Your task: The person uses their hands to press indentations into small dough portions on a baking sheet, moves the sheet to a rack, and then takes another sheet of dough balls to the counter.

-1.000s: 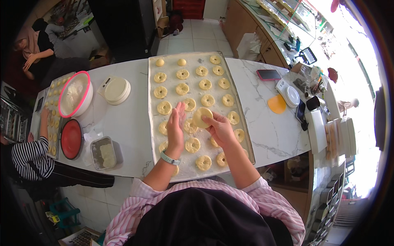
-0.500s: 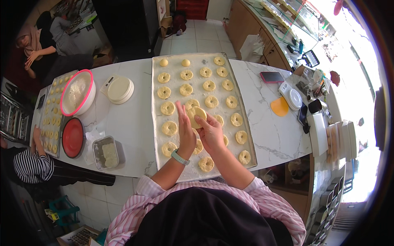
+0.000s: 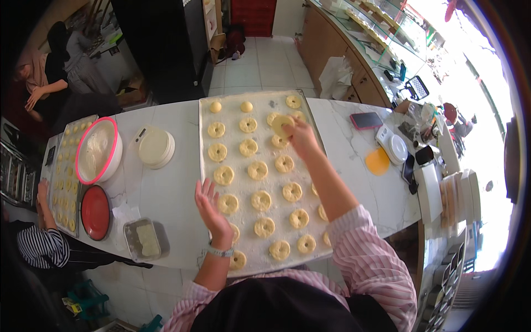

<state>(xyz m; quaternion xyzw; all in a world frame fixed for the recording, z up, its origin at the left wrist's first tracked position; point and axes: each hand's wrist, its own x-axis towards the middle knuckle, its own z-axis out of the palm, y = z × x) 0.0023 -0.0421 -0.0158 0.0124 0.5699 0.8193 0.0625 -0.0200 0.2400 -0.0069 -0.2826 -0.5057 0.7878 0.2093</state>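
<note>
R hand point(image 3: 301, 137) has swung the dough disc point(image 3: 282, 126) fwd, fingers pinching its edge, now over far R part of tray point(image 3: 240, 216); L hand point(image 3: 214, 213) apart, open & empty, so prob. only R's handling it.

The baking tray point(image 3: 242, 187) lies on the desk point(image 3: 354, 166), dough rings point(image 3: 261, 201) in rows on it. From the tray's middle, the phone point(image 3: 366, 120) lies at two o'clock, the tub point(image 3: 164, 242) at eight, the bowl point(image 3: 115, 160) between nine and ten, the second tray point(image 3: 65, 179) beyond the bowl at nine.
</note>
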